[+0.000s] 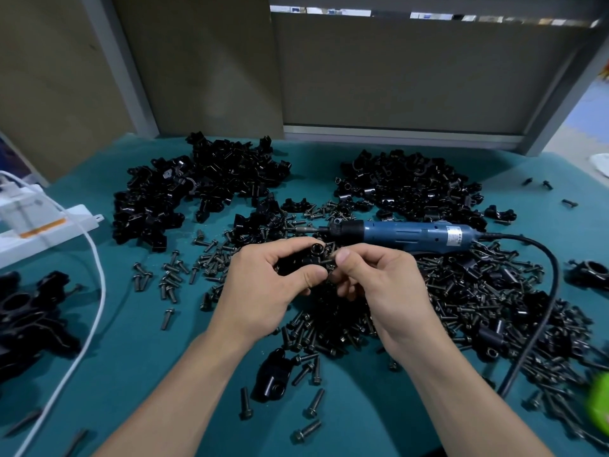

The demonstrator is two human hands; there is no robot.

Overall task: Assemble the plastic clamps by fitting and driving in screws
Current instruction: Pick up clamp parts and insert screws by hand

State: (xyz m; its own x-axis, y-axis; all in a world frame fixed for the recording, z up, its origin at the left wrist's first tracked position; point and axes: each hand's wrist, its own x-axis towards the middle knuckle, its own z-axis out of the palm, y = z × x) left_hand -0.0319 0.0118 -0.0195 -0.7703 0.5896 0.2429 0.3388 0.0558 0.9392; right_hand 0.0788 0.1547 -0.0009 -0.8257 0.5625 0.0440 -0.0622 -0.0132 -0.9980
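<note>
Fitting by hand, centre of frame: black plastic clamp gripped in curled fingers and thumb of left hand; dark screw pinched against the clamp's side by thumb and fingertips of right hand, seemingly being started, not yet driven. Blue corded electric screwdriver lying unheld just beyond the hands, bit toward frame left. Stock left to work through, judged large: heap of loose screws, centre to right; left pile of clamp halves, upper centre-left; right pile of clamp halves, upper right. Judged finished: small cluster of joined clamps, left edge. Bulk of the job ahead, on this count. Teal mat under everything.
</note>
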